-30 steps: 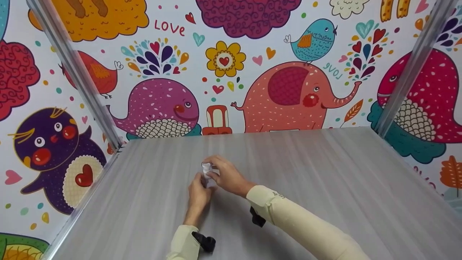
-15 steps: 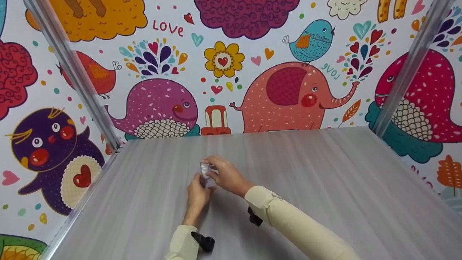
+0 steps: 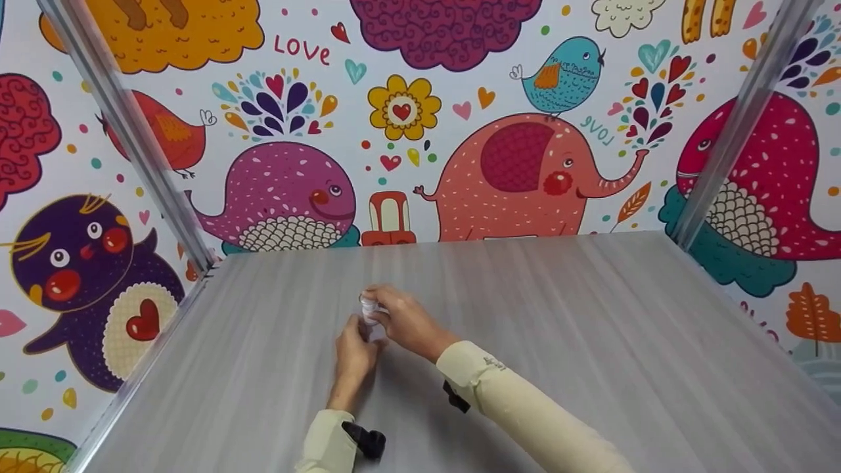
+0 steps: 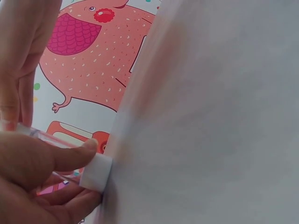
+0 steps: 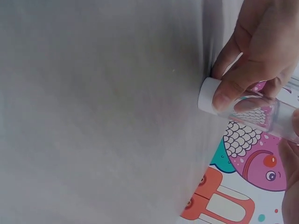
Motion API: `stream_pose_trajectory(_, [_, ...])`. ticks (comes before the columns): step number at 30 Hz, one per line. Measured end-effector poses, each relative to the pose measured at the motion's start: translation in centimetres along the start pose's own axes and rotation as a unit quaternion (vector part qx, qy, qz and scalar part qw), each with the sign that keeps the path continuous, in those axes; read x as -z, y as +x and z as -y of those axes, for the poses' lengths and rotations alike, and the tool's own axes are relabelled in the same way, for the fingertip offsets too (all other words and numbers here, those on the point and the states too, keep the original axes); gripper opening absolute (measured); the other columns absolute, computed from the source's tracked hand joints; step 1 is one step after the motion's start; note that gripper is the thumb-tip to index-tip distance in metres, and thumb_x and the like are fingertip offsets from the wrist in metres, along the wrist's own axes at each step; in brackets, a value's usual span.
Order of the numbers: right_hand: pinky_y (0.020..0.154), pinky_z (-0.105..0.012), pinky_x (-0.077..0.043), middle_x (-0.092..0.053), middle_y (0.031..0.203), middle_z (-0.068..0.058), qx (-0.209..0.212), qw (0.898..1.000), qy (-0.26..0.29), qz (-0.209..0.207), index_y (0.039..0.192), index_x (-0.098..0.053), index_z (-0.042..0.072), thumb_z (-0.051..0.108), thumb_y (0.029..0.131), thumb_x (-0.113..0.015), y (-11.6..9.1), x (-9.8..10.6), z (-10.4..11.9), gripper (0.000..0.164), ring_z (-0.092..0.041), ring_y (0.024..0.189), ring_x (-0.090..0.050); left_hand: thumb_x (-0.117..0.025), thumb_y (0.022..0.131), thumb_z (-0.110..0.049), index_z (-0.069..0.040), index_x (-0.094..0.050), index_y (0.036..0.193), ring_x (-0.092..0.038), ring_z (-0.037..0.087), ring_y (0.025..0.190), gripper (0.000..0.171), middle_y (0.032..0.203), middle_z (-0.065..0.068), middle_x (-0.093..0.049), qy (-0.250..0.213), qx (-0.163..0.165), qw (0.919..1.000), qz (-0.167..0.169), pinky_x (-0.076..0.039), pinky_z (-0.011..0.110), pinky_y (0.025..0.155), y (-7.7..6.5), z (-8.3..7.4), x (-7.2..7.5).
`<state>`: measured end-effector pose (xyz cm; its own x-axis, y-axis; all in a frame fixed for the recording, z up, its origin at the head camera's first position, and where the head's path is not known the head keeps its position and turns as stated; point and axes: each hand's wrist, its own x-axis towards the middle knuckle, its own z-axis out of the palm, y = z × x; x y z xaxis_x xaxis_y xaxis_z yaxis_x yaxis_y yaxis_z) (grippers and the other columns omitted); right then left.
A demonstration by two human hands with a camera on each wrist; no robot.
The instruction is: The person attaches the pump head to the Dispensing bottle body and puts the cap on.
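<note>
A small clear tube [image 5: 262,122] stands upright on the grey table [image 3: 565,315], its white lower end [image 4: 97,171] at the tabletop. My left hand [image 3: 355,355] grips it low, the thumb lying across the white end and the fingers behind. From the right, my right hand [image 3: 412,325] pinches the upper part between thumb and fingers. The tube's top shows whitish [image 3: 369,305] in the head view, partly covered by the fingers. Through its see-through wall the wall pattern is visible in the right wrist view.
A patterned wall [image 3: 394,52] with cartoon animals rises behind the table. Metal posts [image 3: 131,131] stand at the left and right back corners, and a metal rail [image 3: 144,374] runs along the left table edge. Black wrist cameras [image 3: 365,441] sit under both sleeves.
Both hands stay on the tube, with the right fingers shifting slightly at its top. The whole head view has drifted a little, so everything appears slightly further left.
</note>
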<state>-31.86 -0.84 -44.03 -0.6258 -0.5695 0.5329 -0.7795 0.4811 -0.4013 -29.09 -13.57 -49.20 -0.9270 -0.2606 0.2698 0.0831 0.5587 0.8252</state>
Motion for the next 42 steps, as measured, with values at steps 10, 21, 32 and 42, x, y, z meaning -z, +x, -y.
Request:
stream_pose_trajectory(10, [0.096, -0.024, -0.051, -0.062, 0.134, -0.015, 0.07, 0.993, -0.095, 0.007, 0.127, -0.058, 0.003, 0.004, 0.095, -0.064, 0.1, 0.01, -0.37, 0.033, -0.021, 0.121, -0.066, -0.076, 0.073, 0.006, 0.001, -0.052, 0.089, -0.05, 0.023, 0.072, 0.029, 0.079, 0.013, -0.057, 0.002, 0.001, 1.0, 0.0, -0.04, 0.036, 0.066, 0.12, 0.04, 0.08])
stream_pose_trajectory(21, [0.096, -0.023, -0.051, -0.061, 0.133, -0.013, 0.049, 0.996, -0.072, 0.035, 0.127, -0.057, 0.004, 0.006, 0.095, -0.064, 0.41, 0.22, -0.03, 0.032, -0.019, 0.118, -0.067, -0.079, 0.073, 0.004, 0.0, -0.052, 0.088, -0.047, 0.02, 0.069, 0.031, 0.077, 0.011, -0.054, 0.006, 0.0, 1.0, -0.001, -0.037, 0.033, 0.064, 0.07, 0.12, 0.47])
stream_pose_trajectory(32, [0.094, -0.031, -0.054, -0.065, 0.122, -0.013, -0.027, 0.999, 0.025, 0.028, 0.128, -0.058, 0.004, 0.007, 0.092, -0.069, 0.37, 0.22, -0.22, 0.037, -0.021, 0.116, -0.067, -0.079, 0.072, 0.004, 0.002, -0.054, 0.089, -0.051, 0.022, 0.072, 0.03, 0.079, 0.013, -0.057, 0.004, 0.005, 1.0, -0.003, -0.041, 0.036, 0.067, 0.14, -0.09, 0.18])
stream_pose_trajectory(42, [0.094, -0.03, -0.055, -0.066, 0.125, -0.011, -0.061, 0.995, 0.076, 0.017, 0.131, -0.056, 0.007, 0.007, 0.093, -0.069, -0.17, -0.42, -0.61, 0.04, -0.019, 0.114, -0.068, -0.077, 0.074, 0.004, 0.005, -0.062, 0.09, -0.054, 0.023, 0.075, 0.021, 0.082, 0.016, -0.062, 0.022, 0.005, 0.9997, 0.014, -0.045, 0.039, 0.072, 0.11, -0.01, 0.0])
